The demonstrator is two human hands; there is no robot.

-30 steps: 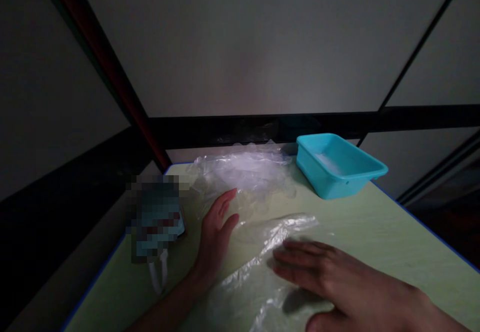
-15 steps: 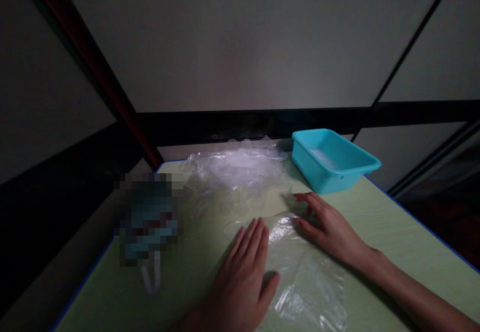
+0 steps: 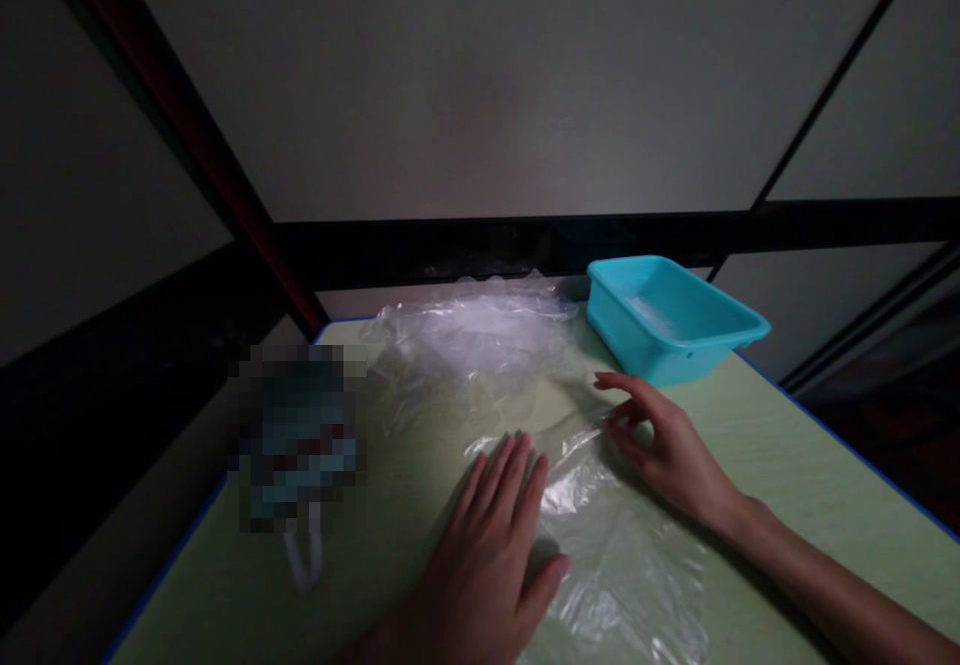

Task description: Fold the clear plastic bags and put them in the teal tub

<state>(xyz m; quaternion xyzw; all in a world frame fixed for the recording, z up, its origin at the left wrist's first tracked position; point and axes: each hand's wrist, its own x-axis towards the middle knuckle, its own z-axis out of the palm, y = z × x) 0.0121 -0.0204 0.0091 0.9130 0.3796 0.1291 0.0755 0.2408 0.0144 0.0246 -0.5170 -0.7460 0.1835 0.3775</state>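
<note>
A thin, clear disposable plastic glove (image 3: 600,545) lies spread and wrinkled on the table in front of me, its near end running to the bottom of the view. My left hand (image 3: 491,550) rests flat across its left side, fingers stretched out and thumb apart. At the far right edge, the thumb and bent fingers of my right hand (image 3: 660,445) pinch the film, while the index finger points out over it. Farther back is a loose pile of similar clear plastic gloves (image 3: 480,335), overlapping and crumpled.
A turquoise plastic basin (image 3: 649,355) stands at the back right corner, with something whitish inside. On the left sits a pixelated item (image 3: 300,435) with a white strap. The pale green table (image 3: 810,475) has a blue edge and meets a panelled wall (image 3: 480,95).
The fingers of my right hand have closed in on the film, and that hand has moved slightly right and away from me. The glove's far part has shifted and creased. My left hand stays flat.
</note>
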